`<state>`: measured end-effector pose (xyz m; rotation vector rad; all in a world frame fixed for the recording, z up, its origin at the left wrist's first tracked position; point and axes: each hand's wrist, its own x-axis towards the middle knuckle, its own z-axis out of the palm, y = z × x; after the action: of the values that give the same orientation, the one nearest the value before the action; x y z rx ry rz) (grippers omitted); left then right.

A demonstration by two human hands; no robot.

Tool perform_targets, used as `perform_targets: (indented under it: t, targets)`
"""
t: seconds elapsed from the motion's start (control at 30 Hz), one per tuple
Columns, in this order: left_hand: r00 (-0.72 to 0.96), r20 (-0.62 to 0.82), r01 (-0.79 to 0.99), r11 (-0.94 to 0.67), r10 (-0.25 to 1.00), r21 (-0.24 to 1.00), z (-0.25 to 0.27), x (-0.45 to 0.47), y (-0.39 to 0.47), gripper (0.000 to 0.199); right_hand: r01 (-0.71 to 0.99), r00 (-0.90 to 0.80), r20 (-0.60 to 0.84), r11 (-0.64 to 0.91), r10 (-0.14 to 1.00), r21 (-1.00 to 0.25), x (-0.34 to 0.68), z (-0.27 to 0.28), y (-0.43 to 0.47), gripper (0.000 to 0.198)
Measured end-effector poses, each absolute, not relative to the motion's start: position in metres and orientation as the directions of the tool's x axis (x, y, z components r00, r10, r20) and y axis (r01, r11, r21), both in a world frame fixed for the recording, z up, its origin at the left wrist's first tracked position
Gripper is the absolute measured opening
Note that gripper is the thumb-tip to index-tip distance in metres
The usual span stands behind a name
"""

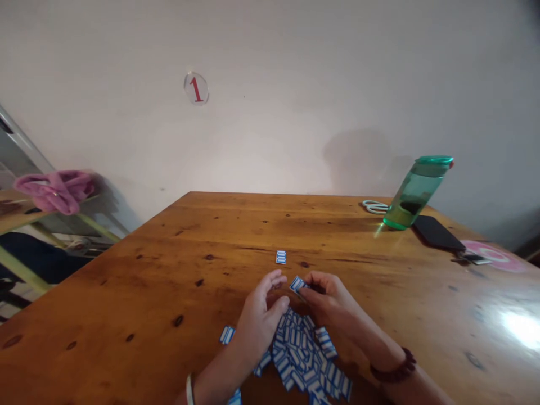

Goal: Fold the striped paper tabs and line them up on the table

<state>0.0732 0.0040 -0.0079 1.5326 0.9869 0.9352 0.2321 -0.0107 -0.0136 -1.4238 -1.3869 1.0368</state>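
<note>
Between thumb and fingers, my right hand [327, 295] pinches a small blue-and-white card [297, 283], tilted above the wooden table. My left hand [261, 312] is just left of it, its fingers curved and apart from the thumb, with nothing visible in them. Beneath and in front of both hands spreads a loose pile of similar blue-and-white cards [301, 349]. One short stack [280, 257] of these pieces lies by itself beyond my hands. Another loose card [227, 335] rests left of my left wrist, and my forearm partly hides others.
A green translucent bottle [415, 194] stands at the back right, by a coiled white cable [374, 207] and a dark flat device [437, 233]. A pink round mat [498, 256] lies at the right edge. Off the wooden table [160, 270], pink fluffy cloth [59, 189] sits at left.
</note>
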Motion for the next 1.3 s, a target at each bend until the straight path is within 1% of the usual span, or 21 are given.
perform_targets:
  t: [0.03, 0.07, 0.13, 0.2, 0.27, 0.37, 0.53, 0.6, 0.67, 0.73, 0.8, 0.87, 0.93, 1.03, 1.13, 1.2, 1.3]
  targets:
    - [0.347, 0.064, 0.053, -0.087, 0.936, 0.995, -0.007, 0.073, 0.006, 0.039, 0.148, 0.031, -0.035, -0.039, 0.999, -0.988, 0.231, -0.013, -0.011, 0.022]
    - [0.351, 0.043, 0.002, -0.047, 0.935, 0.999, -0.005, 0.074, 0.008, 0.032, 0.056, 0.027, -0.064, -0.065, 0.998, -0.996, 0.230, -0.012, -0.012, 0.025]
    - [0.386, 0.000, -0.048, 0.020, 0.923, 0.999, -0.003, 0.075, 0.009, 0.021, -0.003, 0.007, -0.086, -0.086, 0.996, -0.996, 0.227, -0.012, -0.013, 0.027]
    - [0.407, -0.005, -0.059, 0.031, 0.914, 0.998, -0.002, 0.076, 0.009, 0.014, 0.003, -0.016, -0.090, -0.089, 0.996, -0.996, 0.225, -0.013, -0.014, 0.028]
    - [0.397, 0.021, -0.041, -0.005, 0.918, 0.999, -0.001, 0.077, 0.009, 0.010, 0.042, -0.029, -0.078, -0.076, 0.997, -0.996, 0.223, -0.014, -0.014, 0.028]
    - [0.380, 0.049, 0.013, -0.059, 0.924, 0.998, -0.001, 0.077, 0.007, 0.007, 0.121, -0.038, -0.020, -0.015, 0.999, -0.992, 0.223, -0.016, -0.014, 0.023]
    - [0.363, 0.084, 0.130, -0.140, 0.928, 0.981, -0.001, 0.077, 0.004, 0.005, 0.319, -0.031, 0.109, 0.113, 0.994, -0.941, 0.224, -0.016, -0.015, 0.015]
    - [0.354, 0.093, 0.172, -0.163, 0.930, 0.971, 0.000, 0.077, 0.003, 0.005, 0.390, -0.035, 0.132, 0.136, 0.991, -0.911, 0.223, -0.014, -0.017, 0.013]
    - [0.340, 0.093, 0.174, -0.160, 0.936, 0.972, 0.000, 0.077, 0.004, 0.006, 0.422, -0.040, 0.134, 0.138, 0.990, -0.896, 0.222, -0.011, -0.018, 0.012]
    - [0.323, 0.064, 0.121, -0.108, 0.944, 0.987, 0.000, 0.077, 0.006, 0.004, 0.405, -0.042, 0.126, 0.133, 0.991, -0.905, 0.221, -0.008, -0.020, 0.012]
    - [0.310, -0.003, 0.024, -0.004, 0.951, 1.000, 0.001, 0.077, 0.008, 0.003, 0.354, -0.051, 0.107, 0.119, 0.993, -0.928, 0.220, -0.006, -0.020, 0.011]
    - [0.301, -0.066, -0.078, 0.093, 0.951, 0.993, 0.003, 0.076, 0.010, 0.006, 0.301, -0.061, 0.084, 0.099, 0.995, -0.949, 0.219, -0.004, -0.021, 0.015]
    - [0.291, -0.088, -0.146, 0.135, 0.953, 0.980, 0.004, 0.076, 0.011, 0.009, 0.266, -0.071, 0.076, 0.092, 0.995, -0.960, 0.219, -0.002, -0.022, 0.020]
    - [0.287, -0.093, -0.175, 0.147, 0.954, 0.974, 0.005, 0.076, 0.010, 0.011, 0.220, -0.068, 0.074, 0.087, 0.995, -0.972, 0.219, -0.001, -0.023, 0.025]
    - [0.291, -0.113, -0.169, 0.167, 0.950, 0.971, 0.005, 0.076, 0.010, 0.014, 0.176, -0.024, 0.047, 0.051, 0.999, -0.983, 0.218, -0.002, -0.023, 0.027]
    - [0.290, -0.126, -0.174, 0.181, 0.949, 0.968, 0.004, 0.076, 0.010, 0.017, 0.173, -0.004, 0.031, 0.031, 1.000, -0.984, 0.218, -0.004, -0.022, 0.027]
    - [0.290, -0.147, -0.190, 0.208, 0.946, 0.960, 0.003, 0.077, 0.010, 0.020, 0.194, -0.009, 0.045, 0.046, 0.999, -0.980, 0.218, -0.006, -0.020, 0.026]
